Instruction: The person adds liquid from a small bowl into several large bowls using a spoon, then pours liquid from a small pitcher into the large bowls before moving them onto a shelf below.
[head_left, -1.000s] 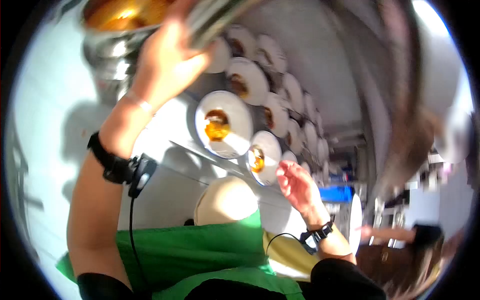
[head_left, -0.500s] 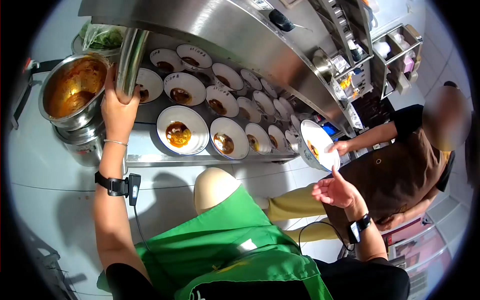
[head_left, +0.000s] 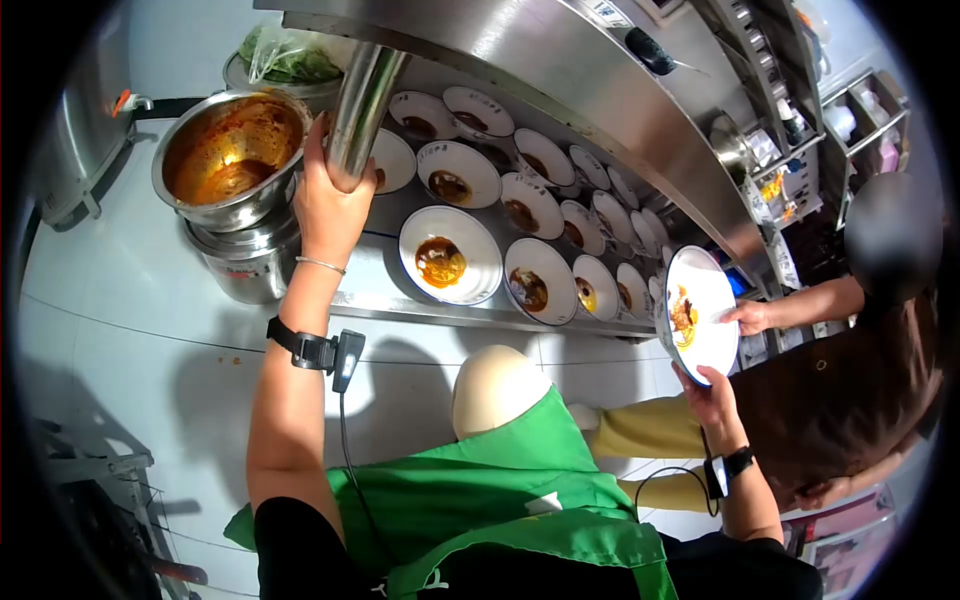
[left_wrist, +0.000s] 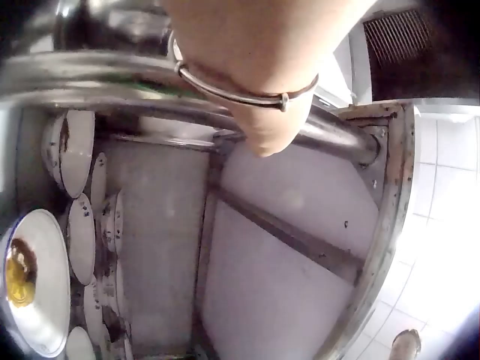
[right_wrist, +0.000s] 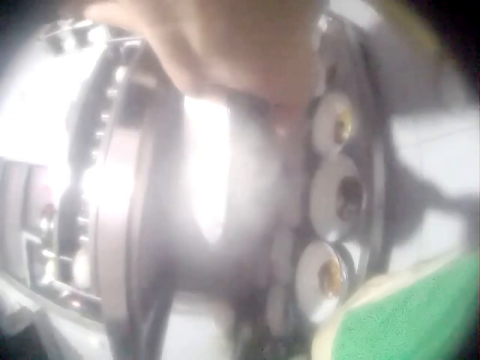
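In the head view my left hand [head_left: 332,205] grips the upright steel post [head_left: 368,115] of the shelf, beside a steel bowl [head_left: 235,150] of red-brown sauce. My right hand [head_left: 712,395] pinches the lower rim of a white bowl [head_left: 712,310] holding reddish sauce, and another person's hand [head_left: 748,317] holds its right rim. The left wrist view has my left hand [left_wrist: 259,127] at the steel bar, its fingers hidden. Blurred in the right wrist view, my right hand [right_wrist: 232,45] is at a bright, pale bowl [right_wrist: 210,172].
Rows of white bowls [head_left: 450,255] with dark sauce stand on the steel counter [head_left: 420,311] under a steel shelf [head_left: 560,70]. A lidded steel pot [head_left: 250,262] sits under the sauce bowl. Bagged greens [head_left: 295,58] lie behind. A person in a brown apron [head_left: 830,410] stands at right.
The other person's bowl has come toward me, and my right hand, earlier below it with spread fingers, now holds its rim. My left hand stays on the post. The head view has shifted.
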